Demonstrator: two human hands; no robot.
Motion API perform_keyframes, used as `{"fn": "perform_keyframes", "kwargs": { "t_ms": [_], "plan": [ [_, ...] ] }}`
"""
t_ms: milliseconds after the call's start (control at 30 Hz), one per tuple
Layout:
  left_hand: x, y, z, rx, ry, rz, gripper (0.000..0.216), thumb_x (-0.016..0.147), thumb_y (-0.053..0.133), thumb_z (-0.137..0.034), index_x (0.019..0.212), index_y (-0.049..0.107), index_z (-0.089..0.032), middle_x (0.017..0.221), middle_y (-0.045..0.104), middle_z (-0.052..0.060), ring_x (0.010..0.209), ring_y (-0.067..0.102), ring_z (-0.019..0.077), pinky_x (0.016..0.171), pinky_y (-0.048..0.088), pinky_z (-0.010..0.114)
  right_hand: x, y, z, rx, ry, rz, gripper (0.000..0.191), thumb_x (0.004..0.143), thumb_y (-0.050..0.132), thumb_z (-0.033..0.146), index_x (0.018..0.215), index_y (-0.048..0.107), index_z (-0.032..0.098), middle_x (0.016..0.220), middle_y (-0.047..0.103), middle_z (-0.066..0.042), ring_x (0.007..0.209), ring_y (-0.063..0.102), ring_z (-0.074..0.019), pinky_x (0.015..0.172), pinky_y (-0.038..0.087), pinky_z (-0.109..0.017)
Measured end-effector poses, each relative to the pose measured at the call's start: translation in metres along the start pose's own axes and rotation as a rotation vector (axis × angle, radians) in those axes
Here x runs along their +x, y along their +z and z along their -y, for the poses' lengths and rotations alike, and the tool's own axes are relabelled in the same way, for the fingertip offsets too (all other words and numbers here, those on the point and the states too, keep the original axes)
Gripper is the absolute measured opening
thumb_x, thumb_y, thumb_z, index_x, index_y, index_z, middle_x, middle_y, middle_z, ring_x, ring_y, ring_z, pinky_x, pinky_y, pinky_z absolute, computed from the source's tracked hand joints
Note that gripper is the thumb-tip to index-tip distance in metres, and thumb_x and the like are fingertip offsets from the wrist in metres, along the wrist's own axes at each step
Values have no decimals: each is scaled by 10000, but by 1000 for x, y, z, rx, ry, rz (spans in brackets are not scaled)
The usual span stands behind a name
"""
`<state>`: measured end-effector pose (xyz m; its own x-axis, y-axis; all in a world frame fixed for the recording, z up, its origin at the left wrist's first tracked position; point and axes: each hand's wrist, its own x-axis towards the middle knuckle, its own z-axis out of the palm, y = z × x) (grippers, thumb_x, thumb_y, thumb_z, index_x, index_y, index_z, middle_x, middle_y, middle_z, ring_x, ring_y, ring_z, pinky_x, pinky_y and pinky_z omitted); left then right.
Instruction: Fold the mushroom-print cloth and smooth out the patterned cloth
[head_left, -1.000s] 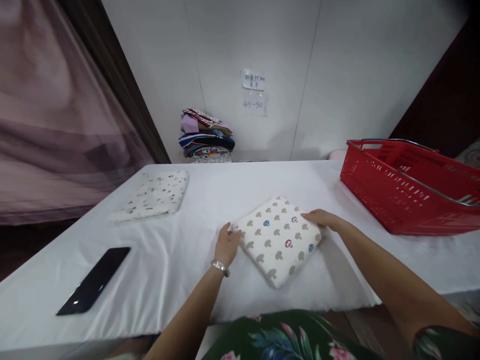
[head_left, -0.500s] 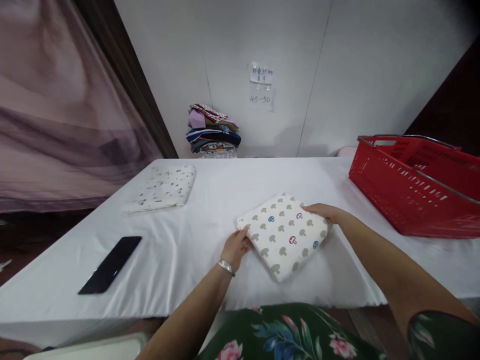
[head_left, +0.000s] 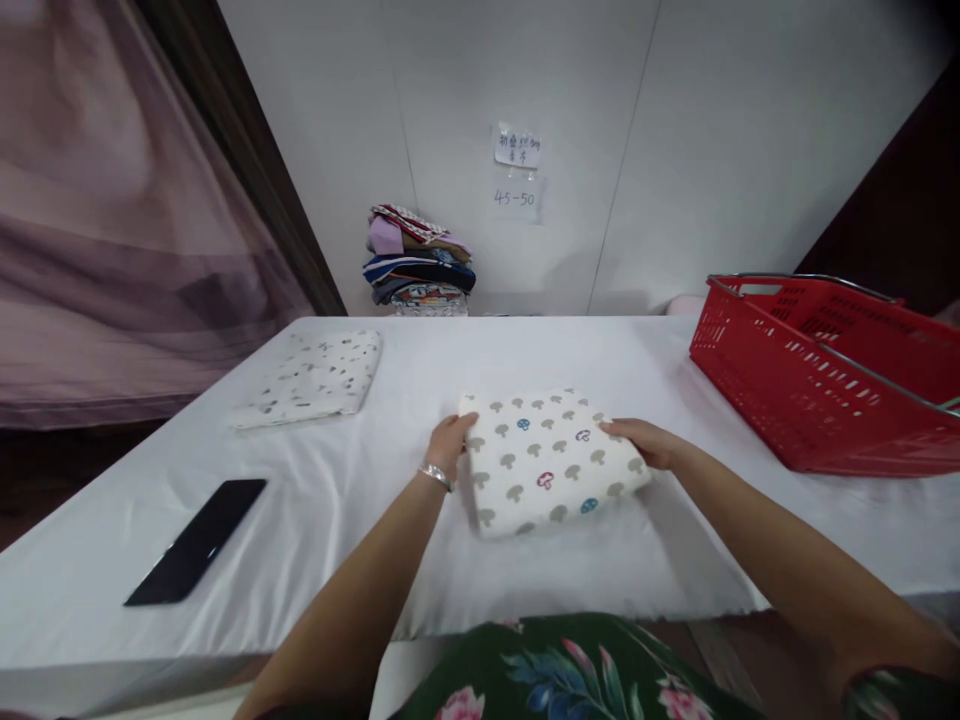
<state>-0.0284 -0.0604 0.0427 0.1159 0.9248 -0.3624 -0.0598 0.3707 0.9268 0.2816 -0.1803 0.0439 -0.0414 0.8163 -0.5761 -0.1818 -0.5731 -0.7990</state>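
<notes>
Head view: the work surface is a table [head_left: 427,375] under a white cover, creased toward its near left; a pale panelled wall [head_left: 300,120] stands behind it, bearing two paper notes [head_left: 517,148]; a pink curtain [head_left: 112,200] hangs at the left; a stack of folded textiles [head_left: 420,265] stands beyond the far edge; a red basket [head_left: 817,400] rests at the right; a speckled folded cloth [head_left: 319,375] lies at the far left, with a flat black object [head_left: 196,542] nearer the front.

The mushroom-print cloth [head_left: 544,470] is folded and located at the table's centre front, between the hands; the left hand [head_left: 450,440], bracelet [head_left: 436,475] at the wrist, grips its left edge, thumb uppermost; the right hand [head_left: 646,440] grips its right side, forearm angled in from the lower right; fingers beneath the fabric are hidden.
</notes>
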Motion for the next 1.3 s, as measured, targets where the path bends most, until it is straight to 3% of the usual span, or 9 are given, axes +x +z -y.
{"fn": "perform_keyframes", "kwargs": {
  "t_ms": [67,200,367,600,1000,1300],
  "plan": [
    [11,-5,-6,4,-66,-52,294,631,678,-341,840,628,-140,737,670,49,635,624,167,568,488,269,-4,16,-11,40,-38,27,356,751,652,349,1036,592,144,1038,661,-129,938,633,-232,859,491,-369],
    [19,-13,0,2,-227,-19,334,640,692,-384,841,634,-123,734,679,91,668,645,227,605,530,354,-5,32,-24,61,-11,4,367,767,633,381,1022,589,121,1015,662,-138,911,638,-232,854,489,-377],
    [13,-27,13,18,-184,87,363,656,689,-434,836,646,-121,735,683,96,695,650,213,633,542,320,5,23,-18,49,10,-87,333,801,576,418,964,608,129,930,683,-108,864,643,-210,815,503,-343],
    [13,-36,24,193,-44,32,407,563,762,-360,870,648,-119,792,697,103,716,652,219,625,516,298,26,26,-10,175,-45,-129,365,841,511,420,1043,575,122,1021,661,-132,931,631,-224,879,470,-364],
    [18,-37,34,181,17,-8,387,545,773,-314,861,653,-124,770,699,93,742,654,229,678,514,319,32,44,0,301,94,154,572,807,418,600,1117,538,134,1071,643,-141,1006,601,-265,930,416,-447],
    [17,-38,32,168,5,23,374,550,773,-316,846,658,-119,753,701,91,708,657,225,660,520,315,27,47,-2,233,60,99,454,831,459,495,1086,549,130,1004,667,-135,930,634,-244,916,436,-434]
  ]
}}
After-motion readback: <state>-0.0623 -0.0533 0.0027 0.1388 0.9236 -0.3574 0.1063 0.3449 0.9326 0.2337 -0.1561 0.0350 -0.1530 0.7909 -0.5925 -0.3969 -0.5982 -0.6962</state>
